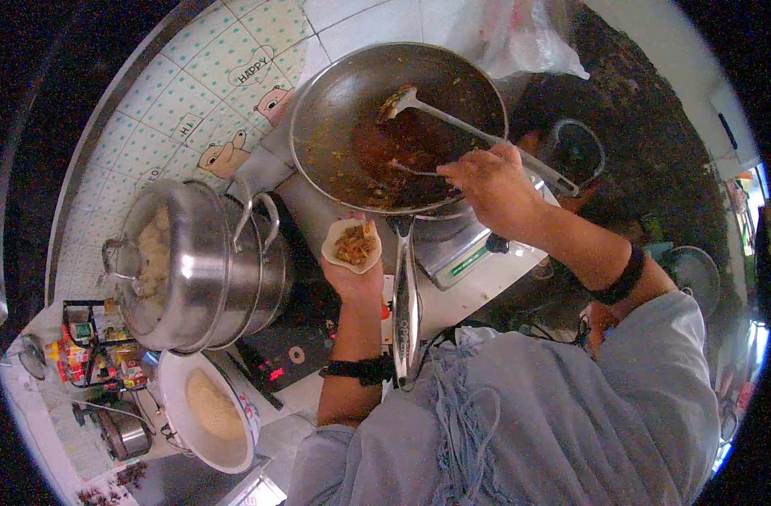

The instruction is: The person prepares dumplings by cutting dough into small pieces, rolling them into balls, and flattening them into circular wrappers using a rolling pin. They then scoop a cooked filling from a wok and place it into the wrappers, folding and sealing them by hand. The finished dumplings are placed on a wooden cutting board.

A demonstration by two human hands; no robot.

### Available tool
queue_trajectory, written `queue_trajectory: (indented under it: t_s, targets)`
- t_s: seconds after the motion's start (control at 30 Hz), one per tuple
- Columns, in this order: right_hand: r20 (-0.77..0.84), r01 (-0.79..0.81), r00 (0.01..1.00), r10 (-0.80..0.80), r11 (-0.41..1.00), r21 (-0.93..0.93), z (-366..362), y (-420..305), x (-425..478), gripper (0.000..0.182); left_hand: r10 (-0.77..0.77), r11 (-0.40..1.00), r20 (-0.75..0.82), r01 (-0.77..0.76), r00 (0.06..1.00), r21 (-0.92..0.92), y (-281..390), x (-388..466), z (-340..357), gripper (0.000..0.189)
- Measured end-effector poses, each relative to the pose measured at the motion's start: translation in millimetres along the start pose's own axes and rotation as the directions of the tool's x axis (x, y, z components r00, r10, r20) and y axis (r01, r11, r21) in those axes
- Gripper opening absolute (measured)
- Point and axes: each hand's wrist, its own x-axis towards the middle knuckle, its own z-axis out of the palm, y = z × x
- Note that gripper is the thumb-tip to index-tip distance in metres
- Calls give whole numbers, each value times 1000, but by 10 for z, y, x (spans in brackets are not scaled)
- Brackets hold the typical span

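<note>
On my left hand [360, 281], just below the wok, lies a round dough wrapper [367, 260] with a mound of chopped filling [355, 245] at its middle. My right hand [496, 190] is over the near right rim of the wok [322, 114], its fingers closed on the thin handle of a utensil [417, 169] whose tip reaches into the wok. A metal ladle [451, 117] with filling on its head rests in the wok, its handle crossing the right rim behind my right hand. Brown sauce and bits of filling coat the wok's inside.
A lidded steel steamer pot [202, 272] stands at the left beside an induction cooker [297, 360]. Below it is an enamel basin [170, 392] holding yellowish grain or meal. The wok's long handle [405, 303] points towards me. A plastic bag [537, 44] lies beyond the wok.
</note>
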Motion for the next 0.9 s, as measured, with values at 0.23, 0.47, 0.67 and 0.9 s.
queue_trajectory:
  t_s: [0.23, 0.47, 0.67, 0.9]
  targets:
    - [75, -45, 996, 41, 998, 52, 57, 8, 53, 29, 31, 999, 51, -29, 998, -28, -40, -7, 115, 33]
    - [-4, -74, 997, 81, 926, 371, 36, -39, -33, 19, 13, 996, 78, -6, 997, -91, -47, -7, 111, 34]
    - [-58, -30, 996, 63, 891, 453, -34, -79, -43, 20, 19, 994, 17, -18, 1000, -105, -87, 43, 175, 35]
    - [62, -169, 982, 179, 676, 718, -114, -156, -7, 21, 11, 987, 189, 19, 982, -157, -92, 55, 168, 36]
